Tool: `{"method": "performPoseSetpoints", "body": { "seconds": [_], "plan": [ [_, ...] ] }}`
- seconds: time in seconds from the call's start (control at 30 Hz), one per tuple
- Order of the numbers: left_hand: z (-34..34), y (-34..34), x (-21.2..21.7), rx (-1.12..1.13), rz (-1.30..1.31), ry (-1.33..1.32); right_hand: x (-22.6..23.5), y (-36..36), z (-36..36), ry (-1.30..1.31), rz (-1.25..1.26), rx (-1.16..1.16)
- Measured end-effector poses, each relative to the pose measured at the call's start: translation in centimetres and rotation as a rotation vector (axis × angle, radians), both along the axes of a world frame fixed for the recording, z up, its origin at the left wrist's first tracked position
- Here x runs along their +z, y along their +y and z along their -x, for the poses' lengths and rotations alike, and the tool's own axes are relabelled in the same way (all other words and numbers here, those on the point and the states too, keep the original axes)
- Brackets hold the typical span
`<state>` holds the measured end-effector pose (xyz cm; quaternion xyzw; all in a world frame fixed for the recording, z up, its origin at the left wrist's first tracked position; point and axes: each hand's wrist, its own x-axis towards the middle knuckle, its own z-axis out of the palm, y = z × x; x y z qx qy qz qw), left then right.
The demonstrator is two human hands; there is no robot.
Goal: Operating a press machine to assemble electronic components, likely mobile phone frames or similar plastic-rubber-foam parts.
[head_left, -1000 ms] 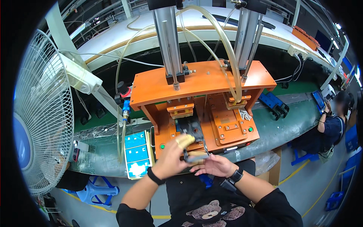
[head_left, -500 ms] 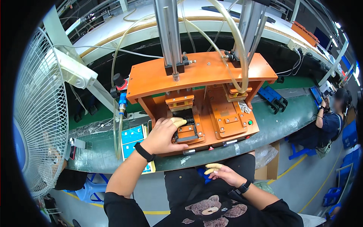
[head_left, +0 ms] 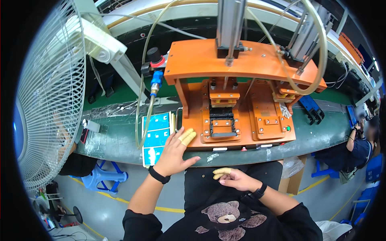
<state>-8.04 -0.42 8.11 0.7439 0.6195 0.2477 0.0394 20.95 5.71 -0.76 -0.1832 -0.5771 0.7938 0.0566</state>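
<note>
My left hand [head_left: 175,150] is open at the left front edge of the orange press [head_left: 249,68], its fingers spread and yellow cots on some fingertips. It holds nothing. To its right, a black rectangular frame part [head_left: 223,134] lies in the press's left fixture [head_left: 204,138], below the raised pressing block [head_left: 223,98]. My right hand [head_left: 237,179] hovers over my lap, loosely bent, with thumb and cot-covered fingers apart; I see nothing in it. The right fixture [head_left: 263,132] holds no black part.
Blue-printed sheets [head_left: 156,137] lie on the green bench [head_left: 116,136] left of the press. A large fan [head_left: 52,96] stands at far left. Clear hoses [head_left: 144,72] loop around the press. Black-and-blue parts [head_left: 311,109] lie to its right, and a person [head_left: 358,146] sits farther right.
My left hand has left the black frame part and moved left, off the fixture. My right hand stays over my lap. The view has shifted, so the press appears farther right.
</note>
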Motion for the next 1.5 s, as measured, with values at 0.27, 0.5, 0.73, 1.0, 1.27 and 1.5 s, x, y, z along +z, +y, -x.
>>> {"method": "performPoseSetpoints", "body": {
  "seconds": [0.27,0.5,0.73,1.0,1.27,1.5],
  "plan": [
    [2.6,-7.5,-6.9,0.507,-0.037,-0.045,-1.1,-0.7,8.0,0.059,-0.088,-0.005],
    [0.9,-8.2,-8.3,0.655,0.017,-0.095,-0.7,-1.1,14.5,0.113,-0.314,-0.070],
    [1.6,-7.8,-8.7,0.487,-0.219,-0.011,-0.8,-2.3,16.0,0.121,-0.495,-0.177],
    [7.0,-6.5,-6.7,0.686,-0.034,-0.544,-0.8,-1.6,15.6,0.129,-0.866,-0.142],
    [26.6,-19.5,-5.2,1.125,-0.660,-0.881,3.6,-1.7,13.9,0.216,-1.200,-0.077],
    [9.8,-18.8,-1.9,0.473,0.393,-0.960,13.2,5.9,3.6,-0.145,-1.595,-0.694]
  ]
}}
